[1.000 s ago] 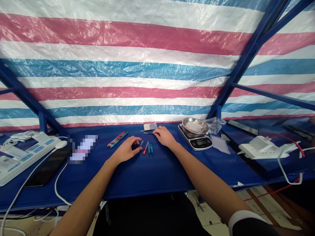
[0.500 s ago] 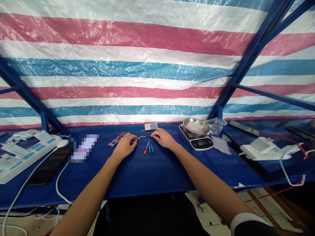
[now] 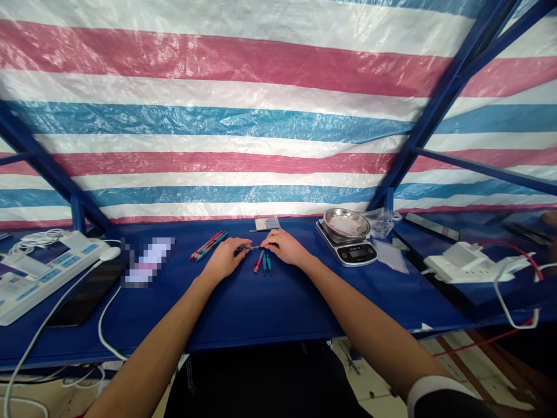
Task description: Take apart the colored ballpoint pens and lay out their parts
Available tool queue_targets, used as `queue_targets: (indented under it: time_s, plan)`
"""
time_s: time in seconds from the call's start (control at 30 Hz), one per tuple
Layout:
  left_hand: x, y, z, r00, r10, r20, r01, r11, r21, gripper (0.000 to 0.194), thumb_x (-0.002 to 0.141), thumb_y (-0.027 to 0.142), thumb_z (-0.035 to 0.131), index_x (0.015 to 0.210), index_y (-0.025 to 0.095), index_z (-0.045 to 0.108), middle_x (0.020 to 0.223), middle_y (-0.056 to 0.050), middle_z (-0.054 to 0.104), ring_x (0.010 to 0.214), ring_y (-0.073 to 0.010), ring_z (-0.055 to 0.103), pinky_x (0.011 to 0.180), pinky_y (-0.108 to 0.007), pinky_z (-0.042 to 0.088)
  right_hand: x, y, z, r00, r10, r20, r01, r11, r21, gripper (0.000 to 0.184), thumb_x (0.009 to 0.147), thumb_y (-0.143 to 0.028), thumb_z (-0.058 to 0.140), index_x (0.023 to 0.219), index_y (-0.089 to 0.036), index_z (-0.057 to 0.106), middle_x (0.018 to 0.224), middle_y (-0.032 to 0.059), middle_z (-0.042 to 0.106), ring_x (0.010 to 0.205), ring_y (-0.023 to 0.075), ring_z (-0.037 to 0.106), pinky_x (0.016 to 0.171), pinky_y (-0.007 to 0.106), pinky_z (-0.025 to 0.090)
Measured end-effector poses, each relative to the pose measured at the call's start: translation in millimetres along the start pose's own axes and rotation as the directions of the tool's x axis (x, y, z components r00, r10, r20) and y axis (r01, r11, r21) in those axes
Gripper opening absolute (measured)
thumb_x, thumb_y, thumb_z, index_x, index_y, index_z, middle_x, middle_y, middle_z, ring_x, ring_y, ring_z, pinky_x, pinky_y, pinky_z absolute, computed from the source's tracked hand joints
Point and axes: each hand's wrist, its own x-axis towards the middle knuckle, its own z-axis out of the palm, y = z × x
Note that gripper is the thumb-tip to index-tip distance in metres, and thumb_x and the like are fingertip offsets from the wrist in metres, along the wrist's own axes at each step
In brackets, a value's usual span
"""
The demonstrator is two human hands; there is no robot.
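Note:
My left hand point(image 3: 226, 257) is closed on one end of a slim dark pen point(image 3: 253, 248), just above the blue table. My right hand point(image 3: 285, 247) pinches the pen's other end, so it lies level between both sets of fingertips. Whether it is one piece or two parts joined, I cannot tell. Close below the right fingers lie a red-and-clear pen piece point(image 3: 258, 265) and two short teal pen pieces point(image 3: 267, 265). Beside my left hand rests a bunch of red and teal pens point(image 3: 208, 247).
Behind the hands lies a small clear bag of pale bits point(image 3: 266, 223). A digital scale point(image 3: 354, 254) with a metal bowl point(image 3: 347, 223) stands right, near clear plastic bags point(image 3: 390, 256). A power strip point(image 3: 54, 273) and dark phone point(image 3: 87, 296) lie left. Striped sheeting point(image 3: 243, 122) hangs behind.
My hands have come closer together. The clear tube in the left fingers and the dark thin rod in the right, apart earlier, now meet in one line. The right hand moved slightly left.

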Motion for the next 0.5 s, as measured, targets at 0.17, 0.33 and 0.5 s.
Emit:
queue_targets:
  time_s: [0.17, 0.33, 0.5]
  plan:
    - [0, 2, -0.1, 0.993, -0.09, -0.073, 0.082, 0.992, -0.096, 0.036, 0.1, 0.036, 0.063, 0.133, 0.027, 0.071, 0.113, -0.009, 0.08, 0.107, -0.0311, 0.074, 0.099, -0.048, 0.055, -2, -14, -8, 0.966, 0.028, -0.259, -0.039, 0.999, -0.037, 0.026, 0.107, -0.023, 0.054, 0.125, -0.021, 0.073, 0.114, 0.0113, 0.072, 0.11, 0.0259, 0.062, 0.1, 0.039, 0.049]
    - [1, -1, -4.8, 0.929, -0.317, -0.191, 0.161, 0.811, -0.563, 0.051, 0.093, 0.046, 0.075, 0.137, 0.023, 0.062, 0.117, -0.009, 0.075, 0.108, -0.0283, 0.075, 0.104, -0.047, 0.054, -8, -26, -26, 0.966, 0.136, -0.218, -0.126, 0.99, 0.062, 0.021, 0.108, -0.037, 0.055, 0.106, -0.022, 0.069, 0.089, 0.0043, 0.072, 0.077, 0.0192, 0.061, 0.075, 0.03, 0.046]
    - [0, 7, -6.6, 0.906, -0.413, -0.092, 0.153, 0.524, -0.838, 0.062, 0.088, 0.045, 0.084, 0.14, 0.024, 0.057, 0.123, -0.008, 0.068, 0.112, -0.0289, 0.076, 0.104, -0.045, 0.053, -12, -29, -28, 0.988, 0.062, 0.143, -0.09, 0.975, 0.201, 0.034, 0.103, -0.048, 0.062, 0.087, -0.02, 0.069, 0.071, -0.0018, 0.063, 0.061, 0.0131, 0.05, 0.059, 0.024, 0.033]
